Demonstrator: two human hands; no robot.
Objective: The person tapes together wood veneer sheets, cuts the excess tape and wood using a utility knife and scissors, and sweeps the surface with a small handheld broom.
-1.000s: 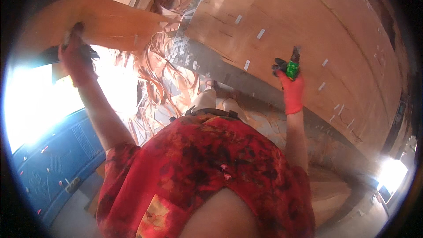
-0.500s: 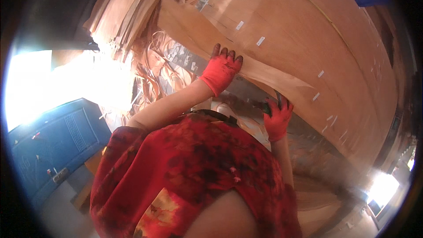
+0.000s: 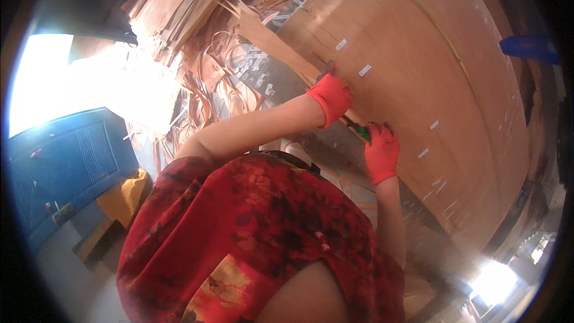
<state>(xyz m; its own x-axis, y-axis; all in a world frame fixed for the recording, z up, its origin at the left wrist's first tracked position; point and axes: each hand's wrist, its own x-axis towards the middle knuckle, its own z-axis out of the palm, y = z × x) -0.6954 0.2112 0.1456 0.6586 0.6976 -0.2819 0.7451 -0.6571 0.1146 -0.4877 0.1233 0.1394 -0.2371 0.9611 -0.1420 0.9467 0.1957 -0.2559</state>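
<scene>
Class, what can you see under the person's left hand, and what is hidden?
A narrow wood strip runs up to the left hand, along the edge of the large wood sheet. Whatever lies directly beneath the hand is covered.

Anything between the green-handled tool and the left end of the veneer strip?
Yes: the left hand sits between the green-handled tool, held in the right hand, and that end of the veneer strip. Nothing else visible stands in the way.

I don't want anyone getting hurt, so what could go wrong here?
The green-handled tool in the right hand points toward the left hand; if it's sharp, a slip might cut that hand. Loose wood scraps are strewn about, so someone might trip.
</scene>
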